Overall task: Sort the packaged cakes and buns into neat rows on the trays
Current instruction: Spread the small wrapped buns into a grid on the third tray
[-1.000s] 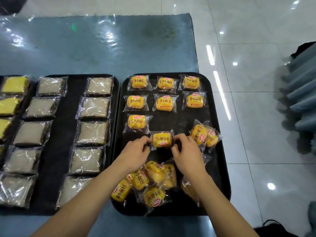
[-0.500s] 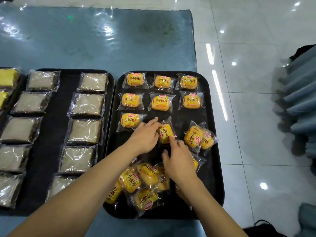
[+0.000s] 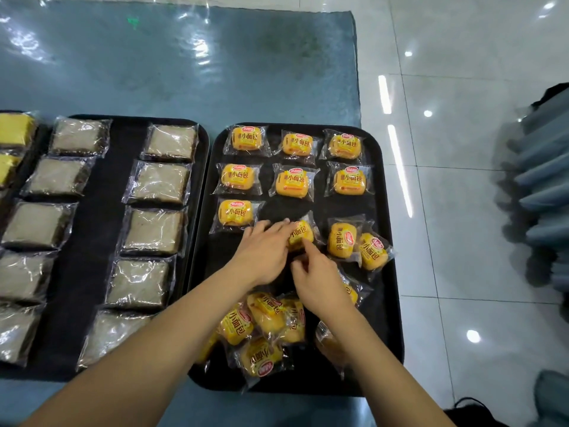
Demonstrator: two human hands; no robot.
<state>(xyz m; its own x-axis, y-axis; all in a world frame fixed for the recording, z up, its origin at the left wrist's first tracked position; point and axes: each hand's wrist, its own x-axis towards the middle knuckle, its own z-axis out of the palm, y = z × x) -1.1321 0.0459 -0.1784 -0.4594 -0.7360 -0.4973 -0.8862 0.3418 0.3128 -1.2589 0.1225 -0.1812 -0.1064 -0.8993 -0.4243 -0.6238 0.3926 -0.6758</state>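
Observation:
Small yellow buns in clear wrappers lie on the black right tray (image 3: 320,375). Two rows of three fill its far end, and one bun (image 3: 235,212) starts a third row. Beside it a tilted bun (image 3: 301,233) sits between my hands. My left hand (image 3: 264,251) lays its straight fingers on that bun's left side. My right hand (image 3: 317,282) pinches its near edge with the forefinger and thumb. A loose pair of buns (image 3: 341,243) lies to the right, and a pile of buns (image 3: 264,322) under my wrists.
The left tray (image 3: 101,211) holds two columns of wrapped brown cakes (image 3: 154,183). Yellow cakes (image 3: 14,129) show at the far left edge. Both trays sit on a blue-topped table (image 3: 184,63) whose right edge drops to tiled floor (image 3: 446,241). Grey-blue stacked shapes (image 3: 545,180) stand at the right.
Both hands carried the bun up the tray from its middle toward the third row and turned it from level to tilted. The left hand's fingers went from pinching the wrapper to lying across it.

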